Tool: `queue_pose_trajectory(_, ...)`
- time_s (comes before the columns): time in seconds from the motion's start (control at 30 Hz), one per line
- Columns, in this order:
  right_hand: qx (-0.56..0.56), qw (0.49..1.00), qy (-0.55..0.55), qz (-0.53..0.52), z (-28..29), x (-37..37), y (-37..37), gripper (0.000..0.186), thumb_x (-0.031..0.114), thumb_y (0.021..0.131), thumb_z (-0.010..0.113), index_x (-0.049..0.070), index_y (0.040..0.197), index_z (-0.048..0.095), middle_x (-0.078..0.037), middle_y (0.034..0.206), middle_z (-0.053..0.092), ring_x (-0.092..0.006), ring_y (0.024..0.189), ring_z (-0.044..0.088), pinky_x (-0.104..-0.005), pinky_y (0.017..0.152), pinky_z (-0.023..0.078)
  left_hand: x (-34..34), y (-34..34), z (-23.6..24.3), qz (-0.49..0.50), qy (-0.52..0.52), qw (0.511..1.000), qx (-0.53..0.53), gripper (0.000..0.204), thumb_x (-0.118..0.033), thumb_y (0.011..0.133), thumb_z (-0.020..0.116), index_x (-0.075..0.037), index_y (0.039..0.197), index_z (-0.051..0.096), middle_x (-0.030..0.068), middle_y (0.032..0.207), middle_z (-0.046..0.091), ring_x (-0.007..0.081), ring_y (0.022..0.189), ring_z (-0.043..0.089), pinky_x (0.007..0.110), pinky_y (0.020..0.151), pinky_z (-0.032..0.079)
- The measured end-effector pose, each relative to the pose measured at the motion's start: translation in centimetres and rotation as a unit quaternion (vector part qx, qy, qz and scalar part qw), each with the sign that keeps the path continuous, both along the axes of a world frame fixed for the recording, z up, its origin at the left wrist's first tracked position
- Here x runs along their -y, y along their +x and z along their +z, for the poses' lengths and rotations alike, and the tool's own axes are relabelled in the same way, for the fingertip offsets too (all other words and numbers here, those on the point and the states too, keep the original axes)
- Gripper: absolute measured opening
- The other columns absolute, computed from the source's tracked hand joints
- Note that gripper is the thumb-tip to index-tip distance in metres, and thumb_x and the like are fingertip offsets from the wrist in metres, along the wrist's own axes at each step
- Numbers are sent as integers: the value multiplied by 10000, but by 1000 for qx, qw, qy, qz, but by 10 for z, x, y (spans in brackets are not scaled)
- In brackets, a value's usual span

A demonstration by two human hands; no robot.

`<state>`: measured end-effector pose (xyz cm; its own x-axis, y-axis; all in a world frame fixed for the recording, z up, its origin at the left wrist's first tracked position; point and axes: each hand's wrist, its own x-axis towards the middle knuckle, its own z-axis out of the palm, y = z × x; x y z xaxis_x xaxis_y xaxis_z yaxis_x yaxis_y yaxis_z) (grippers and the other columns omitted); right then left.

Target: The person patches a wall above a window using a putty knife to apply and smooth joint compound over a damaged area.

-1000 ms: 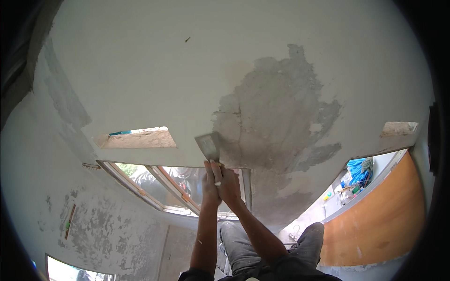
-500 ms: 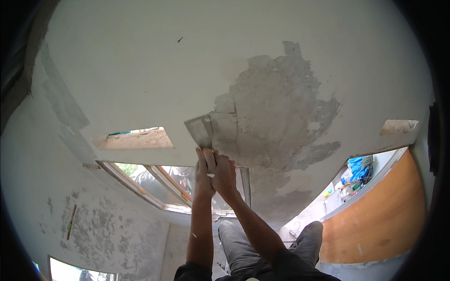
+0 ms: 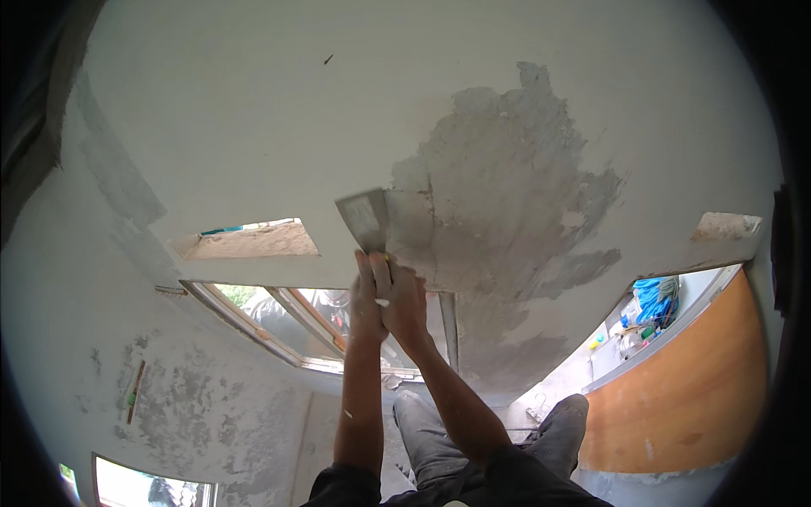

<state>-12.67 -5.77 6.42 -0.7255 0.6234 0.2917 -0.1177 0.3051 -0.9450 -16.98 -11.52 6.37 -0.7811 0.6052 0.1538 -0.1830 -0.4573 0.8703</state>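
Both hands are closed together around the handle of a wide metal putty knife (image 3: 362, 215). My left hand (image 3: 366, 304) grips it from the left, with fingers pointing up, and my right hand (image 3: 404, 304) wraps it from the right; the handle is mostly hidden under them. The blade lies against the white surface (image 3: 262, 110) at the left edge of a large, irregular grey plaster patch (image 3: 503, 169), which has thin cracks in it.
Two small openings (image 3: 253, 245) flank the patch. Beyond are a framed window (image 3: 321, 313) and a doorway with blue bundled material (image 3: 655, 300) and an orange wooden door (image 3: 676, 397). A patchy wall (image 3: 194, 389) is at lower left; my legs (image 3: 414, 427) show below.
Both my hands and the putty knife have moved upward and a little to the left, the blade travelling up along the left edge of the grey patch. The grip looks the same.
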Motion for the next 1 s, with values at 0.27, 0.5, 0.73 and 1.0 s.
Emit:
queue_pose_trajectory(0.27, 26, 995, 91, -40, -51, 5, -16, 333, 335, 879, 542, 52, 1038, 614, -200, 933, 643, -369, 876, 632, -420, 724, 501, 14, 7, -21, 87, -83, 990, -72, 593, -541, 955, 375, 13, 1093, 533, 116, 984, 602, 192, 865, 613, 302, 718, 521)
queue_pose_trajectory(0.5, 41, 999, -6, -31, -45, 15, 13, 404, 425, 887, 520, 67, 1040, 631, -202, 891, 657, -390, 894, 630, -430, 734, 506, 10, 3, -62, 77, -75, 992, 71, 596, -548, 944, 397, 10, 1110, 522, 147, 1020, 602, 233, 873, 626, 337, 768, 523)
queue_pose_trajectory(0.73, 58, 998, -12, -39, -49, 10, -12, 489, 484, 916, 467, 39, 1013, 644, -210, 853, 659, -377, 853, 648, -425, 729, 500, 15, 14, -14, 25, -61, 997, 43, 579, -571, 945, 357, -37, 1072, 538, 111, 928, 622, 216, 836, 625, 338, 753, 524)
queue_pose_trajectory(1.0, 63, 998, -21, -18, -50, 24, 0, 444, 458, 905, 497, 61, 1047, 635, -182, 915, 659, -341, 887, 648, -409, 726, 503, 22, 2, -49, 45, -74, 995, 57, 625, -582, 928, 400, 12, 1069, 537, 121, 969, 614, 197, 871, 623, 320, 737, 529)
